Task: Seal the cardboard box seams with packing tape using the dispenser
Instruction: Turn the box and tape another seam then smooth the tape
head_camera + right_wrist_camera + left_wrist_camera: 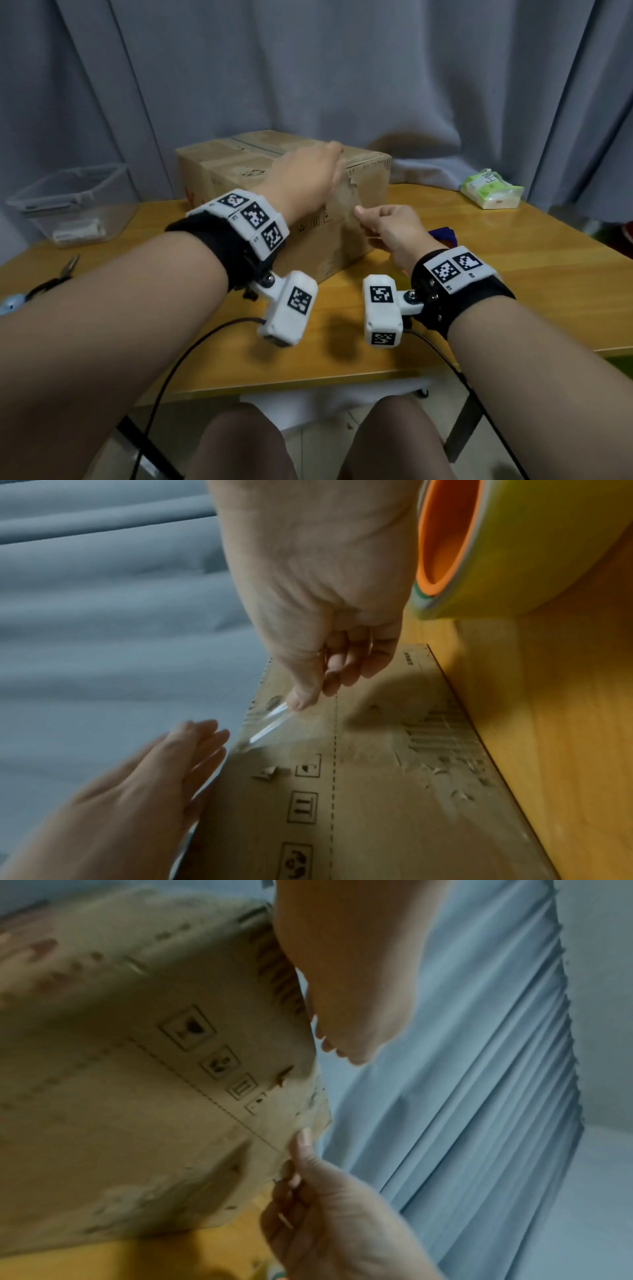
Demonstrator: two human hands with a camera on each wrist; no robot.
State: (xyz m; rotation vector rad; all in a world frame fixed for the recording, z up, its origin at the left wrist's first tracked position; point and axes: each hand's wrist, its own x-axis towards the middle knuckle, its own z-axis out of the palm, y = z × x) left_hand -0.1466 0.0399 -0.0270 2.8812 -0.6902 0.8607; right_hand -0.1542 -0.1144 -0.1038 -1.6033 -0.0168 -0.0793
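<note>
Left hand (301,181) lies flat, fingers straight, on the scuffed cardboard box (236,164); right hand (390,226) pinches glossy clear tape (270,723) against its side.

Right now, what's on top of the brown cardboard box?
The left hand lies flat on the brown cardboard box, at its near top edge. The closed flap seam shows beside it; the cardboard under the palm is hidden.

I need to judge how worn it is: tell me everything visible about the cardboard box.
The cardboard box is brown, scuffed, with torn patches, printed handling symbols and a dashed line. It stands closed on the wooden table. The left hand lies flat along its top edge; the right hand pinches clear tape at its side.
</note>
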